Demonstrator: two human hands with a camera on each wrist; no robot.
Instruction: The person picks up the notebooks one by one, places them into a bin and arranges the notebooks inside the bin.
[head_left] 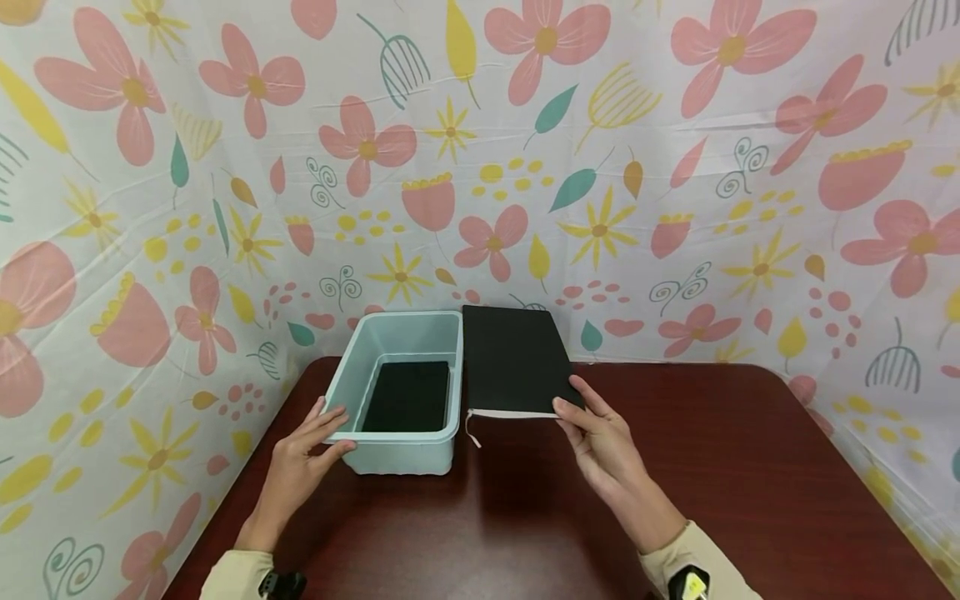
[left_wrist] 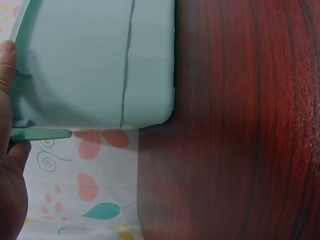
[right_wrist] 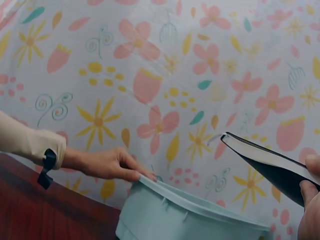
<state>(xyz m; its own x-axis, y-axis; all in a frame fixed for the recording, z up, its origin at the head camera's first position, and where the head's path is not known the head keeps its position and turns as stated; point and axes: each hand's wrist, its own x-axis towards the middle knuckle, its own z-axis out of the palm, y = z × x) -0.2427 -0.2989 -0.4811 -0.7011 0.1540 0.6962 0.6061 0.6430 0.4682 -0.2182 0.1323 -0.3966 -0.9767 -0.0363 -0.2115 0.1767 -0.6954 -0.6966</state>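
A light blue plastic bin (head_left: 401, 457) stands on the table, and a flat black rectangular thing (head_left: 408, 397) lies on its floor. My left hand (head_left: 302, 457) holds the bin's rim at the near left corner; the left wrist view shows fingers on both sides of the rim. To the right of the bin, a black-covered notebook (head_left: 517, 358) is held up above the table. My right hand (head_left: 606, 446) grips its near right corner, thumb on the cover and fingers beneath. A thin ribbon (head_left: 473, 430) hangs from the notebook's near left corner. White page edges (right_wrist: 265, 155) show in the right wrist view.
The dark reddish-brown table (head_left: 712, 467) extends to the right and toward me. A flowered cloth (head_left: 600, 192) hangs behind the table and along its left side, close to the bin's far end.
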